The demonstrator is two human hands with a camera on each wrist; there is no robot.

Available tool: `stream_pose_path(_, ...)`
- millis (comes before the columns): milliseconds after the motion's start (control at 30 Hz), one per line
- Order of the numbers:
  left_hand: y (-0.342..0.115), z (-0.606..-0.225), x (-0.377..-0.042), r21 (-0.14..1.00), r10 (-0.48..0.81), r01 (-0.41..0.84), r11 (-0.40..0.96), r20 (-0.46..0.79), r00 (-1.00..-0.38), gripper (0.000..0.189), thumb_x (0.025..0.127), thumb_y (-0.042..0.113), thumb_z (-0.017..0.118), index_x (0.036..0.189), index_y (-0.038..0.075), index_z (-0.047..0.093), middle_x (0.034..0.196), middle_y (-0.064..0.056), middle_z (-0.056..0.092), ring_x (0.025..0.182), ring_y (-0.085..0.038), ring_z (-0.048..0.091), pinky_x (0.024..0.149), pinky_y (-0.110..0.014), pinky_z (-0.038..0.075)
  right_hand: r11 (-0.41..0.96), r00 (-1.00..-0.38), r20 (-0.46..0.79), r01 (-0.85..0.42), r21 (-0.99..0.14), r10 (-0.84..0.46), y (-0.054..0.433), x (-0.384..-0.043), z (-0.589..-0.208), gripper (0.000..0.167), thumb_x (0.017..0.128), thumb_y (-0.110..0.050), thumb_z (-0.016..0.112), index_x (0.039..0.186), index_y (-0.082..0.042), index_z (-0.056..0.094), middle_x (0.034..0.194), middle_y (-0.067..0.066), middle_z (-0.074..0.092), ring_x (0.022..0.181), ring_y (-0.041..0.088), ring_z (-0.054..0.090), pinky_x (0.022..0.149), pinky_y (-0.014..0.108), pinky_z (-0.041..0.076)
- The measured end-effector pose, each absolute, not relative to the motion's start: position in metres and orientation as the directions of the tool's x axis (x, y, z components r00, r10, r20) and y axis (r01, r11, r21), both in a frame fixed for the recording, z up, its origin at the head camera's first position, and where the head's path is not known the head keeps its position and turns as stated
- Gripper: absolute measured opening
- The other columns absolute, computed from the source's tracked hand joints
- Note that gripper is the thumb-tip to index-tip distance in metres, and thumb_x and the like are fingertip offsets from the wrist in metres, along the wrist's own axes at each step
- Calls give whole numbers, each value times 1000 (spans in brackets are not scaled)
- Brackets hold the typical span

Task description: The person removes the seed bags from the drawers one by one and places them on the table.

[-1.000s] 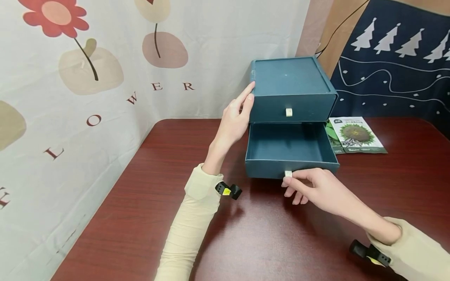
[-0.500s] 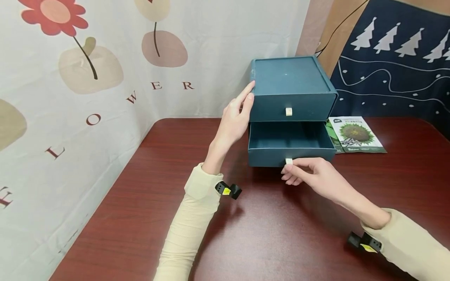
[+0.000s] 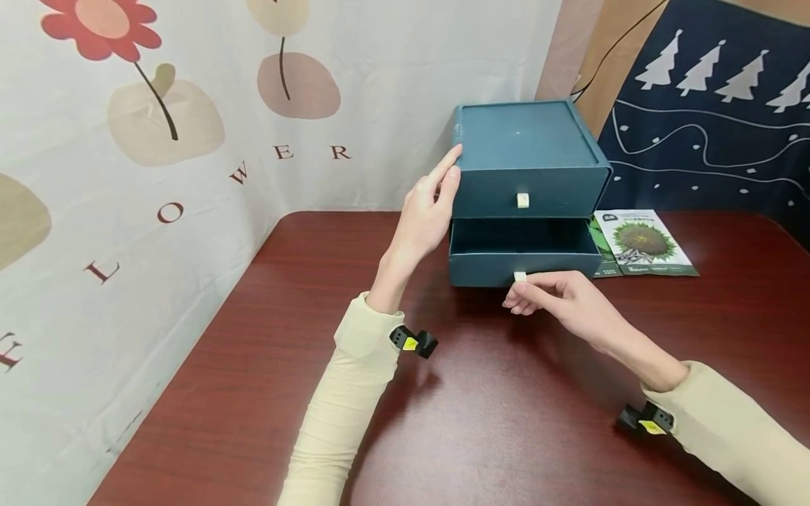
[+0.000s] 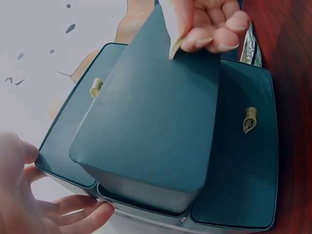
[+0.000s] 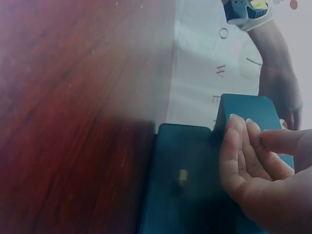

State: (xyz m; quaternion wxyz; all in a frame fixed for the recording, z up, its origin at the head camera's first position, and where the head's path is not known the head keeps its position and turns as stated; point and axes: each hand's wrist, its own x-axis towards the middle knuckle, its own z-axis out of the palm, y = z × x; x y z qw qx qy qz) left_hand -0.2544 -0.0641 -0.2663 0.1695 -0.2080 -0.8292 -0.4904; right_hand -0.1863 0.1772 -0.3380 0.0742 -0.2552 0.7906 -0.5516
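Note:
A dark blue cabinet [image 3: 525,133] with stacked drawers stands at the back of the table. My right hand [image 3: 563,302] pinches the small pale pull tab [image 3: 520,277] of the middle drawer [image 3: 477,270], which sticks partly out; the visible part of its inside holds nothing. My left hand [image 3: 425,211] rests on the cabinet's left side with fingers extended. From the left wrist view, the drawers above and below are pushed in; the bottom drawer [image 4: 243,180] carries its own tab [image 4: 250,119]. In the right wrist view my fingers hide the held tab.
Two seed packets [image 3: 645,242] lie overlapping on the table just right of the cabinet. The reddish-brown table [image 3: 253,393] extends in front. Behind hang a flower-printed white cloth [image 3: 405,63] and a navy cloth [image 3: 702,133] with trees.
The middle drawer has slid back toward the cabinet, with my right hand moving along on its tab. Less of its inside shows now. My left hand stays on the cabinet's side.

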Motion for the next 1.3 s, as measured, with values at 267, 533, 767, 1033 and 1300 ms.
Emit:
stream_pose_path(267, -64, -265, -255, 745, 178, 499, 444, 472, -863, 46, 111, 36, 38, 157, 29, 41, 80, -6, 49, 79, -20, 44, 69, -32, 37, 258, -870, 196, -338, -905, -453, 177, -203, -341, 26, 105, -18, 58, 104, 1, 76, 97, 14, 74, 89, 30, 69, 80, 32, 57)
stream_pose_path(533, -65, -266, -254, 745, 172, 503, 439, 479, -861, 46, 111, 36, 38, 156, 28, 42, 82, -5, 51, 81, -20, 45, 70, -33, 38, 228, -878, 217, -336, -914, -426, 174, -220, -343, 30, 105, -17, 57, 109, 8, 73, 101, 21, 73, 90, 25, 70, 81, 27, 55)
stream_pose_path(767, -65, -266, -255, 747, 170, 491, 448, 469, -867, 47, 111, 36, 38, 157, 28, 41, 85, -5, 51, 83, -20, 45, 72, -33, 39, 180, -891, 235, -323, -929, -388, 171, -233, -347, 32, 105, -16, 58, 111, 13, 70, 97, 14, 75, 86, 19, 71, 81, 25, 55)
stream_pose_path(1033, -63, -265, -254, 746, 180, 497, 443, 469, -865, 47, 111, 36, 37, 157, 28, 41, 84, -5, 50, 81, -21, 44, 70, -34, 37, 162, -898, 247, -322, -933, -364, 168, -241, -346, 32, 105, -17, 58, 111, 12, 70, 98, 15, 75, 85, 19, 72, 81, 26, 56)
stream_pose_path(1300, -64, -266, -253, 749, 183, 493, 444, 463, -868, 47, 111, 36, 37, 157, 29, 40, 85, -5, 50, 81, -21, 44, 71, -34, 38, 225, -898, 236, -333, -916, -371, 168, -241, -348, 34, 107, -20, 53, 116, 9, 69, 105, 22, 72, 89, 19, 71, 82, 25, 55)
